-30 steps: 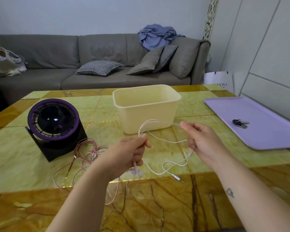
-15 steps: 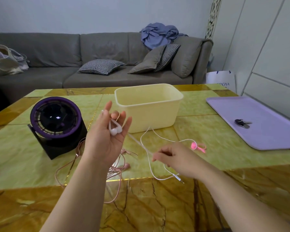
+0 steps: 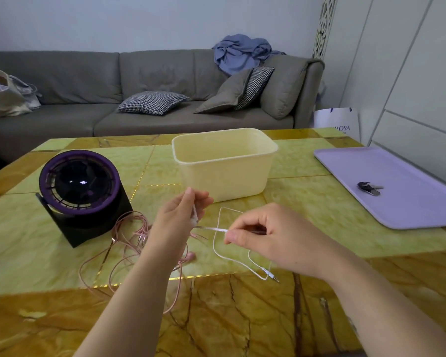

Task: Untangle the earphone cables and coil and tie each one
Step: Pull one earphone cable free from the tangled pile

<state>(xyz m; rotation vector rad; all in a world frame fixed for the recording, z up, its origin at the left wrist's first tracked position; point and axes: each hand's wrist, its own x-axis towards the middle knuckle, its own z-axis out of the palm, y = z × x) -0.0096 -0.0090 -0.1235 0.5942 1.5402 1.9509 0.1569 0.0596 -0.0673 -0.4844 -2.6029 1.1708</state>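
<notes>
A white earphone cable (image 3: 218,249) loops over the table in front of me, its plug lying near the dark marble border. My left hand (image 3: 177,220) is raised above the table and holds the white earbuds end of that cable against its palm. My right hand (image 3: 271,238) pinches the same cable a short way along, and the stretch between my hands is taut. A pink earphone cable (image 3: 129,243) lies in a loose tangle on the table under my left forearm, with a pink earbud (image 3: 189,256) showing beside it.
A cream plastic tub (image 3: 224,163) stands just beyond my hands. A purple-rimmed black fan (image 3: 80,186) sits at the left by the pink tangle. A lilac tray (image 3: 392,184) with keys (image 3: 368,188) lies at the right. A grey sofa is behind the table.
My left hand has turned and come down toward the centre, still holding the white earbuds. My right hand has slid closer to it along the white cable, pulling that stretch taut.
</notes>
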